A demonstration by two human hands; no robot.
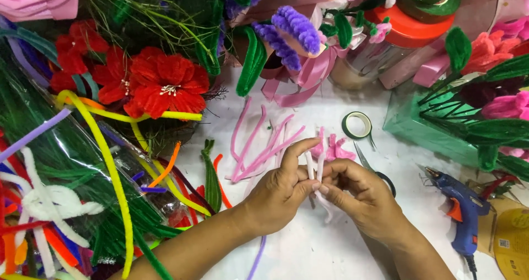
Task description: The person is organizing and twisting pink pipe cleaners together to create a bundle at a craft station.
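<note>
Crowded white table, hemmed in by craft stock on every side. Largest risk judged from that crowding: an elbow or forearm sweeping the plastic-wrapped bundle of mixed pipe cleaners at far left, or dragging the long yellow pipe cleaner off its heap. Next, blue hot glue gun lying just right of the right hand, nozzle aimed toward the work; a careless reach could meet the tip. Whether hot, cannot tell. Scissors partly tucked behind the right hand, blades near the fingers, so a nick possible on a blind grab. Loose pink pipe cleaners lying beside the left hand, easy to snag and scatter. Smallest hazard, probably the likeliest: the wire core kinking or the petals flattening under too tight a pinch.

Pink pipe-cleaner flower held above the table centre, near the green tape roll. Small fuzzy pink petals fanned at the top, pale whitish-pink stems running down between both hands. Left hand pinching the stems, index finger stretched up alongside; right hand curled, fingertips pressing the same stems from the other side.
</note>
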